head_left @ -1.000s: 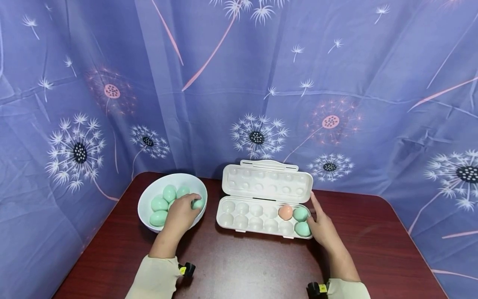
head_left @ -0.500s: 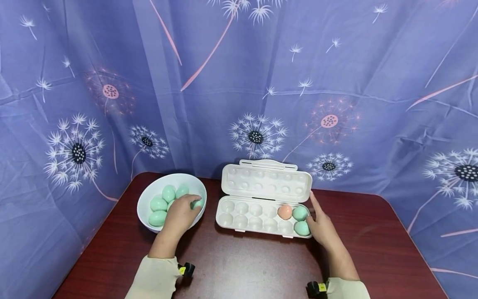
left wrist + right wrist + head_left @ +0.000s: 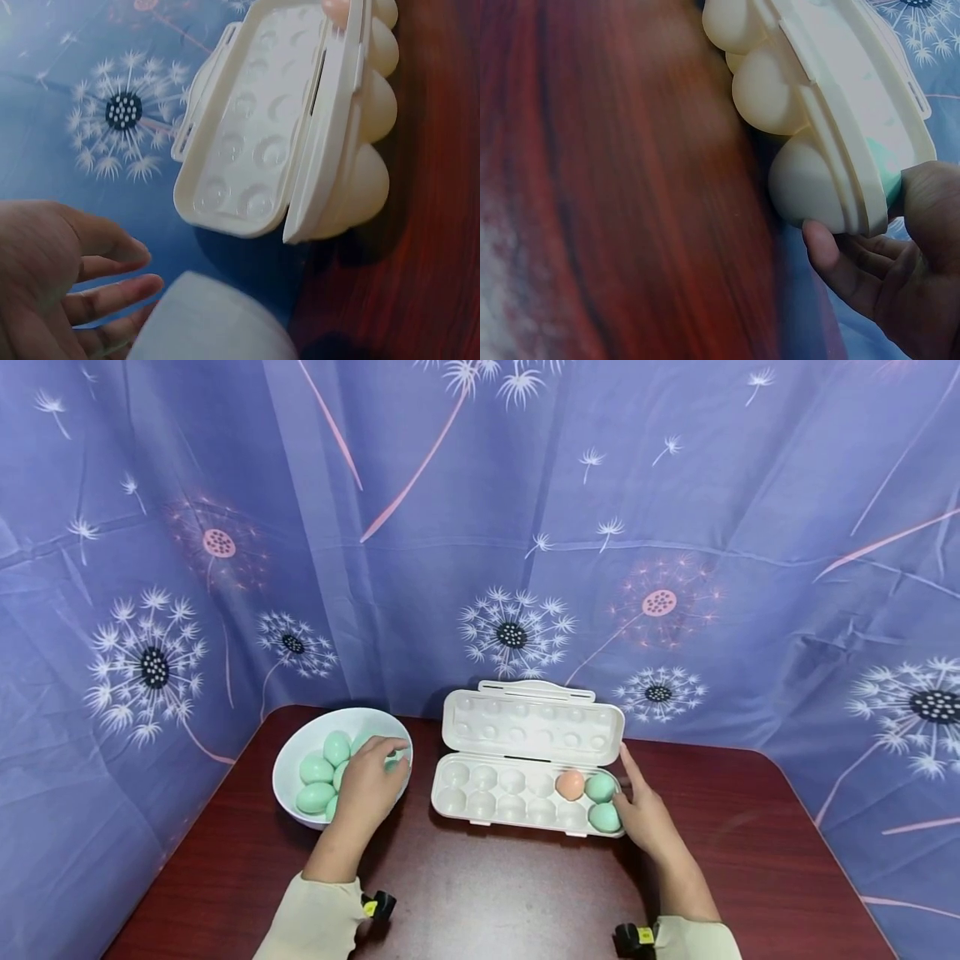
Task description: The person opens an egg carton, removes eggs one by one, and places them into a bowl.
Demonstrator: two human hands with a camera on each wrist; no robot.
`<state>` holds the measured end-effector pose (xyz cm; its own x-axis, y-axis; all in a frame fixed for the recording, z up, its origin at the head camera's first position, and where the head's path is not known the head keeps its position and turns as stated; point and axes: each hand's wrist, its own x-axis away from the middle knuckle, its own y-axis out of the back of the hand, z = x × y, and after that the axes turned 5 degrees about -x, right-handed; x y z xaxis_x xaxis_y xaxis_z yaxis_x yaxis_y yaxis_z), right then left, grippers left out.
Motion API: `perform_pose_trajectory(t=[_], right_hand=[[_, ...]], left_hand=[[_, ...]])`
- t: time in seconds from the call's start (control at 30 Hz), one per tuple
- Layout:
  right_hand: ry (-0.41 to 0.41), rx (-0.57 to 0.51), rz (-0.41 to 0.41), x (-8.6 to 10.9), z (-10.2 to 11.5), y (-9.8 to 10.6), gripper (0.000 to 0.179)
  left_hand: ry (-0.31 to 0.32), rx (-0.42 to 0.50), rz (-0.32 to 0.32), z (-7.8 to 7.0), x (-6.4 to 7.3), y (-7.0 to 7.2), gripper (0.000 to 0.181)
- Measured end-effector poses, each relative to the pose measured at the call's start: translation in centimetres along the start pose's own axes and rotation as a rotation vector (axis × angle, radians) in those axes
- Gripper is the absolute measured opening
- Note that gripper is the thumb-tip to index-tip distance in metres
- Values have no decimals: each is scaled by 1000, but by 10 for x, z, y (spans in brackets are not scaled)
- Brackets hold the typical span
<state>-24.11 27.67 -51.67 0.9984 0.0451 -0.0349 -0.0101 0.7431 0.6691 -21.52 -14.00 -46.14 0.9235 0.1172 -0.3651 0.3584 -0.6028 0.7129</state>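
Observation:
My left hand (image 3: pixel 372 779) is over the right side of a white bowl (image 3: pixel 291 789) of pale green eggs (image 3: pixel 317 769). Part of an egg (image 3: pixel 392 765) shows past its thumb; in the left wrist view the fingers (image 3: pixel 112 296) are loosely bent behind the bowl's rim, with nothing visible between them. At the right end of an opened cream egg carton (image 3: pixel 480 820), my right hand (image 3: pixel 647 817) grips the edge, thumb by the rim and fingers below in the right wrist view. Two green eggs (image 3: pixel 604 817) and one orange egg (image 3: pixel 570 785) sit at that end.
The carton's lid (image 3: pixel 532 727) leans back toward a blue curtain (image 3: pixel 420 610) with dandelion prints. Bowl and carton stand side by side near the back of a reddish-brown wooden table (image 3: pixel 510 893). Black cameras (image 3: pixel 381 907) are strapped at both wrists.
The left hand has risen slightly and shifted a little to the right over the bowl, its fingers spreading over the egg. The right hand stays at the carton's end.

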Motion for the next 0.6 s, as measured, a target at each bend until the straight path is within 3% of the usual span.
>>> perform_pose_trajectory(t=[0.23,0.47,0.6], right_hand=[[9,-17,3,1,1,0,82],[-10,-37,19,1,-1,1,80],[-31,-66,29,1,-1,2,80]], left_hand=[[-62,14,-32,-15,3,-5,20],[-64,8,38,-31,11,-13,18],[-138,32,48,-37,14,-23,19]])
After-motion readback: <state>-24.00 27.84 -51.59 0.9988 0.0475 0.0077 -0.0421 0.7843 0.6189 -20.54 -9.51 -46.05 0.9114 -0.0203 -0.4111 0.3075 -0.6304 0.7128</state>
